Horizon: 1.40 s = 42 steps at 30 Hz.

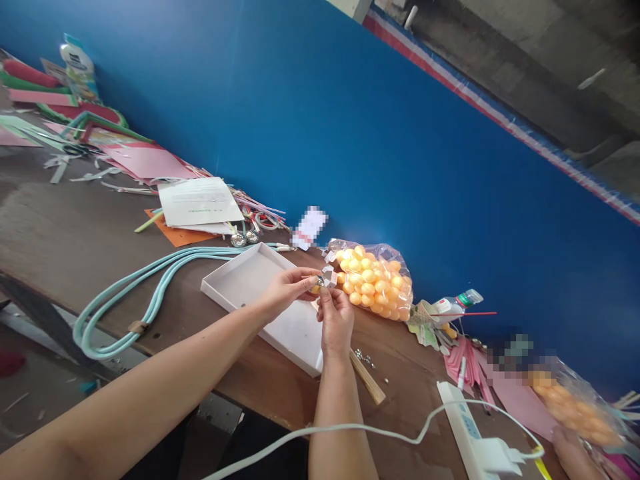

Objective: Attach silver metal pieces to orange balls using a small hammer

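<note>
A small orange ball (pixel 315 289) is pinched in the left hand (pixel 287 291) over the white tray (pixel 240 280); the right hand (pixel 336 321) pinches a little white piece (pixel 329 276) against it. Just beyond, the bag of balls (pixel 373 280) looks full, so most seem untouched
</note>
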### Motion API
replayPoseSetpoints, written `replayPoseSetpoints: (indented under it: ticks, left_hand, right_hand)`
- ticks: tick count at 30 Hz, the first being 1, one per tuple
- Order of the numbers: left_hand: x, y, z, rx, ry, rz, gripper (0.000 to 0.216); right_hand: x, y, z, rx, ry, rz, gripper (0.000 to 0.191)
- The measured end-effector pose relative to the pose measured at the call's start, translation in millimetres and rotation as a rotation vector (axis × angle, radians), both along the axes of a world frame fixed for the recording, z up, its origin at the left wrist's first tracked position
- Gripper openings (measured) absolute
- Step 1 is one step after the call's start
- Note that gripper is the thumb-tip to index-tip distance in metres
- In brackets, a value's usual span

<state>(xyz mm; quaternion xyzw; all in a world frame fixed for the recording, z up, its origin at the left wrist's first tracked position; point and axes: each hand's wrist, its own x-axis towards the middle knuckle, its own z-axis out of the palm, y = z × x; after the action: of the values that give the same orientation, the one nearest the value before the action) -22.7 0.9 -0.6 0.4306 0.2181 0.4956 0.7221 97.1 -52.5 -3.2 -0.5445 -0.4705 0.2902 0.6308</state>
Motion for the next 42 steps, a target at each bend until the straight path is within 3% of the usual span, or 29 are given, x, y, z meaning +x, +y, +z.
replayPoseSetpoints:
  ticks: [4, 6, 9, 11, 14, 20, 25, 29, 36, 39, 42]
  left_hand:
    - [-0.3, 1.1, 1.0, -0.1, -0.037, 0.073, 0.046]
    - [-1.9, 3.0, 1.6, -0.156, -0.069, 0.116, 0.044]
    - [-4.5, 5.5, 1.5, -0.199, -0.107, 0.144, 0.04]
    - [-5.2, 6.7, 0.3, -0.208, -0.125, 0.146, 0.037]
    - [-4.6, 8.4, -2.7, -0.223, -0.149, 0.151, 0.035]
    - [-4.2, 10.5, -4.5, -0.248, -0.16, 0.17, 0.032]
    - [-6.4, 11.8, -2.7, -0.245, -0.159, 0.244, 0.033]
    - [-6.9, 14.6, -3.1, -0.256, -0.147, 0.312, 0.031]
    - [-6.0, 14.6, -5.3, -0.259, -0.129, 0.333, 0.03]
    - [-5.9, 13.8, -5.0, -0.25, -0.133, 0.327, 0.033]
    - [-5.6, 14.1, -5.1, -0.236, -0.123, 0.323, 0.036]
  right_hand:
    - [5.1, -9.2, 6.9, 0.04, -0.527, -0.276, 0.029]
    - [10.7, -12.3, 8.7, -0.105, -0.838, -0.362, 0.027]
    - [17.4, -13.2, 9.1, -0.446, -1.101, -0.318, 0.031]
    - [18.1, -12.7, 9.2, -0.596, -1.172, -0.256, 0.03]
    - [14.6, -13.4, 10.4, -0.672, -1.245, -0.21, 0.025]
    - [9.9, -16.3, 8.8, -0.612, -1.363, -0.219, 0.025]
    - [12.8, -11.9, 6.2, -0.624, -1.245, -0.265, 0.024]
    - [15.0, -9.5, 7.0, -0.479, -1.051, -0.349, 0.027]
    - [4.4, -12.3, 7.6, 0.182, -0.878, -0.341, 0.031]
    - [0.9, -12.6, 6.5, 0.271, -0.91, -0.39, 0.03]
    - [1.4, -11.2, 4.0, 0.229, -0.948, -0.41, 0.03]
